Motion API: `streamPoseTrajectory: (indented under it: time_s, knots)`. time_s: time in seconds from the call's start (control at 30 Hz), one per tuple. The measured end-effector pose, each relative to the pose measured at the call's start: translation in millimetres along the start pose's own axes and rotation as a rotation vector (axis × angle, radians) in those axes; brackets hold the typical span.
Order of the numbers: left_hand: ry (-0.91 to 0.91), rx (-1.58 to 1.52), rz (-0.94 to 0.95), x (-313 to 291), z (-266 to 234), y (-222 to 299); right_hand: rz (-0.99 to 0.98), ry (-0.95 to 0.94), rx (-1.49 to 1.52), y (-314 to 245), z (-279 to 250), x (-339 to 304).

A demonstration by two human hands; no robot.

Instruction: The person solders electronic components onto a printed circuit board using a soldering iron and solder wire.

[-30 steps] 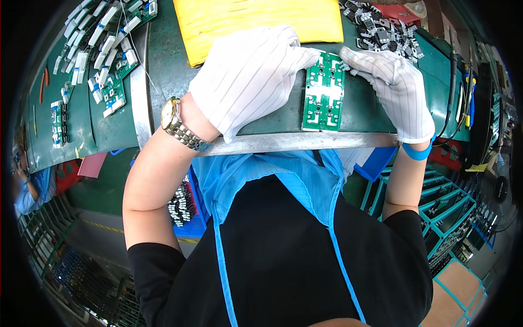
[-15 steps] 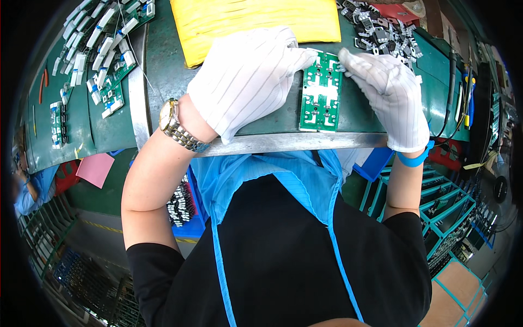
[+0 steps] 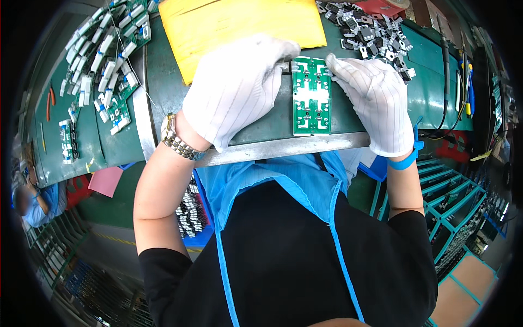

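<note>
A green circuit board (image 3: 312, 114) with silvery pads lies upright in view near the table's front edge. My left hand (image 3: 234, 90), in a white striped glove, is closed at the board's upper left edge. Its fingertips pinch a small dark electronic component (image 3: 286, 66), mostly hidden by the glove. On the other side, my right hand (image 3: 376, 95), gloved too, has its fingers pressed together by the board's upper right corner. Whatever they hold there, if anything, is too small to make out.
A yellow pad (image 3: 245, 24) lies behind the board. Black transistor-like parts with metal legs (image 3: 373, 35) are heaped at the back right. Boards with white blocks (image 3: 103, 57) crowd the left, near red-handled pliers (image 3: 50, 103). A blue bin (image 3: 202, 237) stands below the table.
The view has shifted, so the scene sits a little differently in the picture. My left fingertips have come down beside the board's upper edge, and the dark component now shows there.
</note>
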State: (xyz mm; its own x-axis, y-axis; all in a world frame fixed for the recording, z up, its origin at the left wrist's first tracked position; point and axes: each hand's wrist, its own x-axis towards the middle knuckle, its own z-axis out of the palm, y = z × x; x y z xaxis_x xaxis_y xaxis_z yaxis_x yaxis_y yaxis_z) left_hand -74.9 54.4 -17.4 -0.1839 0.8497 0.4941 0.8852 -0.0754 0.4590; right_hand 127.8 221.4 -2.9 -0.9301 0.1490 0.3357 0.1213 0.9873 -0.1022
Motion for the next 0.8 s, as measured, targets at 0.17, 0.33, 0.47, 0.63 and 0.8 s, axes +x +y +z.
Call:
streamPoseTrajectory:
  time_s: [0.17, 0.33, 0.47, 0.63, 0.8]
  knots:
    - [-0.012, 0.003, -0.027, 5.2, -7.7, 5.2, 0.091, 0.027, 0.108, -3.1, -2.5, -0.5]
    - [-0.044, 0.014, -0.039, 6.3, -10.0, 6.0, 0.113, 0.123, 0.112, -4.3, 1.0, -0.2]
    - [-0.106, -0.011, -0.002, 8.6, -11.9, 4.2, 0.093, 0.144, 0.133, -1.3, -0.1, -3.7]
    - [-0.202, 0.180, 0.108, 7.7, -15.0, 7.9, 0.012, 0.078, 0.070, -8.1, 0.2, -8.1]
    - [-0.245, 0.211, 0.163, 12.4, -16.8, 7.1, 0.066, 0.125, 0.034, -17.5, 3.4, -12.5]
